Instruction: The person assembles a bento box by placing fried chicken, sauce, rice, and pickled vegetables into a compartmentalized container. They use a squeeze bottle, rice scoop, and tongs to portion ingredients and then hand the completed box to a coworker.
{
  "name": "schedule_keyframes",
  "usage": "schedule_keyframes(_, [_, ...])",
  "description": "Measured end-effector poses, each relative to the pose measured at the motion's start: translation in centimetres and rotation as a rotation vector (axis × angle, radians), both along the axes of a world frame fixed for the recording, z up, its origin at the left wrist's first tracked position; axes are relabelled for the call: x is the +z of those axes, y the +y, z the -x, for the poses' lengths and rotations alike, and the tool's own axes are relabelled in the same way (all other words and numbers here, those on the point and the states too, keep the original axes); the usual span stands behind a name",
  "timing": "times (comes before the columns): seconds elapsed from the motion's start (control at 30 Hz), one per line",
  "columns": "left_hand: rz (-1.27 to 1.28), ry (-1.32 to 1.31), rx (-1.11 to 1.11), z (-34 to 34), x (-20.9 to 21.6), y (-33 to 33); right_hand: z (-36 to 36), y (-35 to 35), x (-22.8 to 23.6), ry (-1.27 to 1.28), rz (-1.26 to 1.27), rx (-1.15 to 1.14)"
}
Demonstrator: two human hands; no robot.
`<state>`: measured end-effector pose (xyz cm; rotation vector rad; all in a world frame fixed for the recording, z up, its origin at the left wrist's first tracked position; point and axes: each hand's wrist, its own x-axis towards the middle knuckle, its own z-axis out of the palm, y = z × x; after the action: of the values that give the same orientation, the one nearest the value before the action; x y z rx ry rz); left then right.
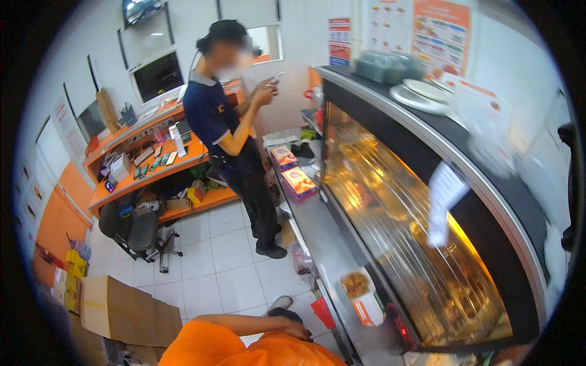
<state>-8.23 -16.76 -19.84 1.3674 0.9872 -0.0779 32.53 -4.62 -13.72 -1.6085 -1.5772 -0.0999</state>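
Observation:
My left arm, in an orange sleeve, bends across my body at the lower edge. My left hand (297, 330) rests low in front of me against dark cloth, its fingers too small and shaded to make out. No part of my right hand shows. To the right of my left hand, an open takeaway box (368, 309) with brown fried food (355, 284) in it lies on the steel counter (332, 244). A red piece (322, 313) hangs at the counter's near edge.
A glass-fronted heated display case (415, 238) lines the right, with plastic containers (387, 67) and white lids (421, 96) on top. Two printed boxes (298, 183) stand farther along. A co-worker (213, 116) holds a small device. Cardboard boxes (116, 308) and an office chair (137, 229) are left.

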Motion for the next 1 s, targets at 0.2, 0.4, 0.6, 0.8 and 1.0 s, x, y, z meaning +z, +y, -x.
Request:
schedule_keyframes(0.2, [0.048, 0.114, 0.376, 17.5, -5.4, -3.0, 18.2, 3.4, 0.6, -0.030, 0.078, 0.251])
schedule_keyframes(0.4, [0.305, 0.053, 0.677, 28.3, -9.6, -5.7, 31.9, 3.2, -0.1, -0.040, 0.424, 0.498])
schedule_keyframes(0.6, [0.501, 0.001, 0.799, 33.0, -11.2, -7.7, 36.1, 1.0, -1.9, -0.001, 0.788, 0.569])
schedule_keyframes(0.8, [0.633, -0.014, 0.877, 34.9, -13.1, -9.3, 35.0, -3.6, -5.3, 0.048, 1.083, 0.534])
schedule_keyframes(1.0, [0.763, -0.049, 0.922, 35.7, -15.6, -10.8, 32.2, -9.1, -8.5, 0.121, 1.294, 0.486])
